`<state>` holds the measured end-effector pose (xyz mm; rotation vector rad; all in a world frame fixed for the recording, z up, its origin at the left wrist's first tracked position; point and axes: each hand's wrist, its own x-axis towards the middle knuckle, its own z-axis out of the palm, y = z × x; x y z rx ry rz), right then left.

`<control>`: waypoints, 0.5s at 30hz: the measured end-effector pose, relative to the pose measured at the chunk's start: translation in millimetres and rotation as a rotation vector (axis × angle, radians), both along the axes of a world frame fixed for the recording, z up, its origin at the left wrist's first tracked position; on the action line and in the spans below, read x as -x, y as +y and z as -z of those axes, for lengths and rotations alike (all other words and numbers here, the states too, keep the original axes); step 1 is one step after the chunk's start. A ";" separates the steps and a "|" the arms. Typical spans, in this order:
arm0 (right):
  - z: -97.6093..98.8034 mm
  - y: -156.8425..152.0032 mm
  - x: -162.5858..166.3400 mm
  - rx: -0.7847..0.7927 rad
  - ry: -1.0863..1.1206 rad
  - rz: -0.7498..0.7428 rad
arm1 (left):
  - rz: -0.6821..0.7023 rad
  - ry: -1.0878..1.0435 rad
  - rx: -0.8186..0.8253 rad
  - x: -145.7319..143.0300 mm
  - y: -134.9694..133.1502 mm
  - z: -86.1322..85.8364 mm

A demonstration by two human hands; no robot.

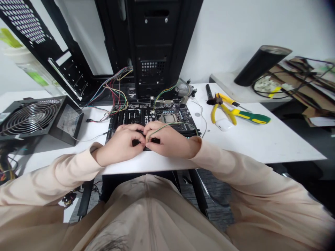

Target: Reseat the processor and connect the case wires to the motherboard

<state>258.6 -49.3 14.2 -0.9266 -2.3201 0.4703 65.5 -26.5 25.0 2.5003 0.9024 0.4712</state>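
A black motherboard point(180, 113) lies flat on the white table in front of me, its processor socket point(169, 119) uncovered. My left hand point(125, 141) rests over its near edge, thumb and fingers pinched together; what they hold, if anything, is hidden. Touching it on the right is my right hand point(167, 141), also closed in a pinch. A thin green and white wire point(170, 123) loops across the back of this hand and runs down into its fingertips. The wire's end is hidden by the fingers.
Behind the board stands an open black computer case point(157, 38) with loose coloured wires point(119, 87). A power supply point(39, 118) sits at left, a CPU cooler point(182, 88) behind the board. Pliers point(222, 109), a green-yellow screwdriver point(252, 116) and a black cylinder point(259, 66) are at right.
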 end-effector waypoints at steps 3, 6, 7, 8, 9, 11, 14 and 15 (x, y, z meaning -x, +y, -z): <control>0.1 -0.8 0.6 -0.016 -0.030 0.008 | 0.013 -0.015 0.004 -0.6 -0.5 -1.4; -0.1 -1.3 0.1 -0.024 -0.059 0.002 | 0.013 -0.028 0.016 -0.6 -0.9 -1.9; -0.3 -1.3 -0.2 -0.023 -0.071 -0.001 | 0.012 -0.032 0.017 -0.5 -0.9 -1.6; -0.5 -1.4 -0.5 -0.022 -0.085 -0.004 | 0.009 -0.039 0.017 -0.3 -0.9 -1.2; -0.8 -1.4 -0.7 -0.025 -0.098 -0.007 | 0.008 -0.046 0.017 -0.1 -0.8 -0.6; -1.3 -1.3 -0.9 -0.038 -0.124 -0.016 | 0.005 -0.063 0.016 0.4 -0.6 0.5; -1.6 -0.7 -1.6 -0.044 -0.149 -0.024 | 0.010 -0.070 0.006 0.9 -0.7 1.0; -1.7 -0.4 -2.2 -0.040 -0.151 -0.026 | 0.008 -0.061 0.000 0.9 -1.0 0.8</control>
